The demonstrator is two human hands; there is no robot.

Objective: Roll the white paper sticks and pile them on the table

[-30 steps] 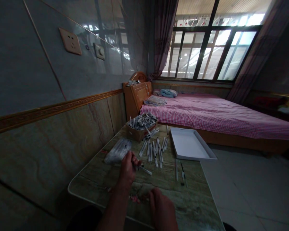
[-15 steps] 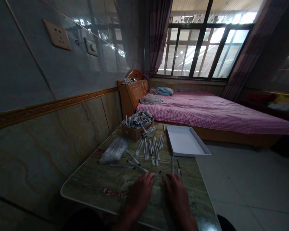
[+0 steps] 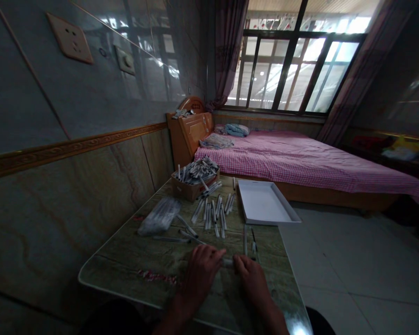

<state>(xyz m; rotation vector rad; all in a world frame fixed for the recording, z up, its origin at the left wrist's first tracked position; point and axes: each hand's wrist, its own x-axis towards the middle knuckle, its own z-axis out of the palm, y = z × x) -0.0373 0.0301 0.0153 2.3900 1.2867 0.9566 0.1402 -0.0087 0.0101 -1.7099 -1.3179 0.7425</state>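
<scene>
My left hand (image 3: 203, 272) is closed near the front middle of the table, its fingers around the left end of a pale pen (image 3: 227, 263). The pen lies across the gap between my hands, and its ends are hidden by the fingers. On its right end my right hand (image 3: 250, 273) is closed, thumb and fingers pinched together. Just beyond the right hand lie a clear pen barrel (image 3: 245, 239) and a thin dark refill (image 3: 253, 239). Several loose pens (image 3: 186, 225) rest beyond the left hand, and more pens (image 3: 214, 214) are laid in small groups farther back.
A cardboard box (image 3: 188, 190) heaped with pens stands at the table's far left. A plastic bag of pens (image 3: 159, 215) lies nearer. The shallow white tray (image 3: 265, 202) overhangs the right edge. Red-and-white scraps (image 3: 158, 278) lie at front left. A bed (image 3: 282, 158) stands behind.
My right hand has come left and closed on the pen by my left hand. The pen's dark end, visible before, is now covered. The view has shifted slightly.
</scene>
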